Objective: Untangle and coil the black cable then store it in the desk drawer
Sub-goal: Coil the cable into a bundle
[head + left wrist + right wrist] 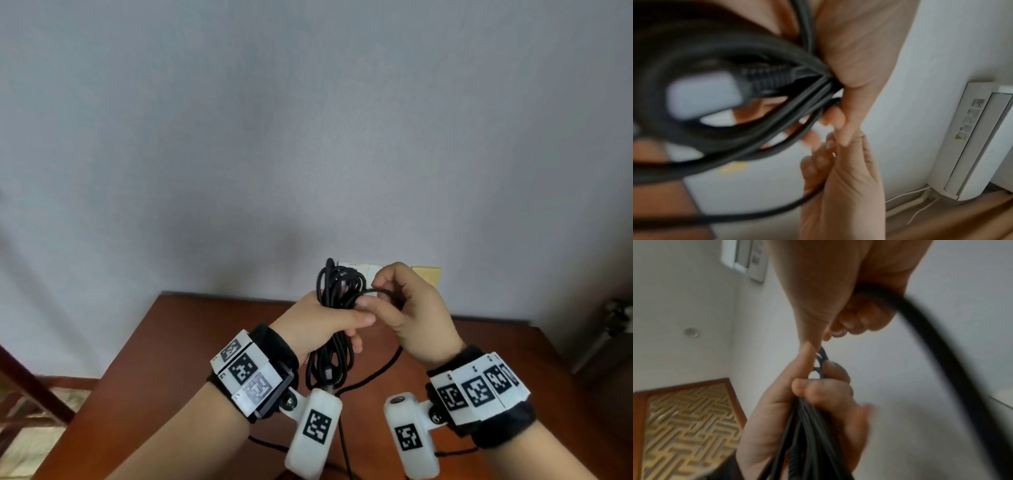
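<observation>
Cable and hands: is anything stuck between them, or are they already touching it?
Nothing is between them. The left hand grips the bundled cable directly, and the right hand pinches a strand beside the bundle. A loose tail trails down to the desk. No drawer shows in any view, so that path cannot be judged.

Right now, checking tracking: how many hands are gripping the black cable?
2. The left hand grips the black cable bundle above the desk; the right hand pinches a strand beside it.
</observation>
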